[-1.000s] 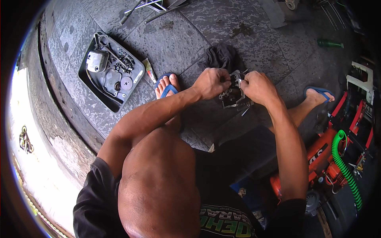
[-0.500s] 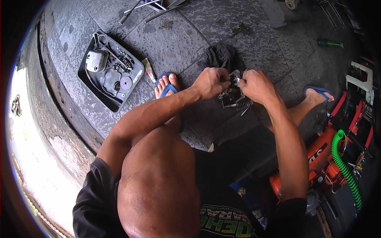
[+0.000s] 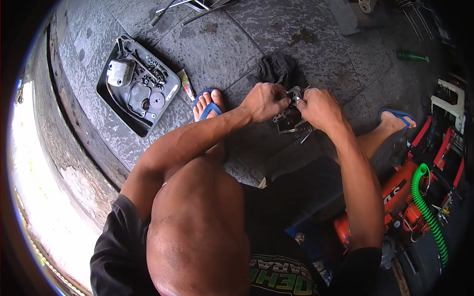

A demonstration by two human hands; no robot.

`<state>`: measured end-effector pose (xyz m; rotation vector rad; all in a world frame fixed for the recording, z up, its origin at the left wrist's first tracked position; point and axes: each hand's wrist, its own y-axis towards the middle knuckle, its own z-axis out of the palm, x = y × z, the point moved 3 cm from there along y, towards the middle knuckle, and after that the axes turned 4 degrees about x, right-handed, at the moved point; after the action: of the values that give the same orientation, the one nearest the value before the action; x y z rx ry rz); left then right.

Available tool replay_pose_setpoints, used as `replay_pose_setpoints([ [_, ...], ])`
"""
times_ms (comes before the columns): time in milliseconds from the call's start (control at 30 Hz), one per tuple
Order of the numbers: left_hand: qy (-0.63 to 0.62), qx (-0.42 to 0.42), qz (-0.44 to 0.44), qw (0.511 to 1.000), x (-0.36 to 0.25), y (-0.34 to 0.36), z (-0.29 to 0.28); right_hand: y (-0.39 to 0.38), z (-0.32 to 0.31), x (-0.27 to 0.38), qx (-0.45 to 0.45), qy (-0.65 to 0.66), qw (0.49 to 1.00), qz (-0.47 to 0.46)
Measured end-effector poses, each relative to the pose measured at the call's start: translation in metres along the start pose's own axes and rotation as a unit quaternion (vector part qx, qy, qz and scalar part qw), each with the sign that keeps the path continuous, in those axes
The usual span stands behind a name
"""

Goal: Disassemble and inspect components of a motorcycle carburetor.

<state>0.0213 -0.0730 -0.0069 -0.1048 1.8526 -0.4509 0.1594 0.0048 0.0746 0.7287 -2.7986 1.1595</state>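
A grimy metal engine part [image 3: 285, 118] with round openings is on the floor before me, partly covered by my hands. My left hand [image 3: 266, 102] is closed over its left side, thumb and fingers pinched; what they grip is too small to tell. Facing it, my right hand [image 3: 318, 107] is closed as well, with a bit of shiny metal showing at its fingertips that I cannot name. Between the fingertips, a curved metal piece [image 3: 295, 92] stands at the far side of the engine part. A dark rag [image 3: 274, 68] lies crumpled just beyond.
At the left, a black tray [image 3: 109, 101] holds a metal cover, a gear and several small parts. A small tube [image 3: 186, 85] lies beside my sandalled foot. To the right are a green bottle [image 3: 413, 55], a red compressor [image 3: 395, 197] and a coiled green hose [image 3: 428, 212].
My left fingertips have shifted slightly to the right and my right hand has turned a little, exposing more of the curved metal piece. Both hands stay closed over the engine part.
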Motion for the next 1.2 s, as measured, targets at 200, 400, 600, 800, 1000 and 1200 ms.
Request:
replay_pose_setpoints([
  [200,0.026,0.018,0.010,0.999,-0.002,0.003,-0.002,0.010,-0.005,-0.002,0.037,-0.006,0.999,-0.006],
  [400,0.011,0.015,0.007,1.000,-0.003,0.003,-0.001,0.019,-0.008,-0.005,0.031,-0.002,0.999,-0.017],
  [600,0.005,0.013,0.004,1.000,-0.003,0.003,0.000,0.023,-0.006,-0.009,0.041,-0.005,0.999,-0.023],
  [800,0.004,0.007,0.005,1.000,-0.001,0.003,0.002,0.030,-0.005,-0.011,0.053,-0.001,0.998,-0.037],
  [1000,-0.013,0.010,0.008,1.000,0.001,0.003,0.002,0.036,-0.007,-0.010,0.075,-0.009,0.996,-0.045],
  [1200,-0.010,0.009,-0.012,1.000,0.000,0.002,0.002,0.043,-0.013,-0.008,0.116,-0.031,0.991,-0.056],
])
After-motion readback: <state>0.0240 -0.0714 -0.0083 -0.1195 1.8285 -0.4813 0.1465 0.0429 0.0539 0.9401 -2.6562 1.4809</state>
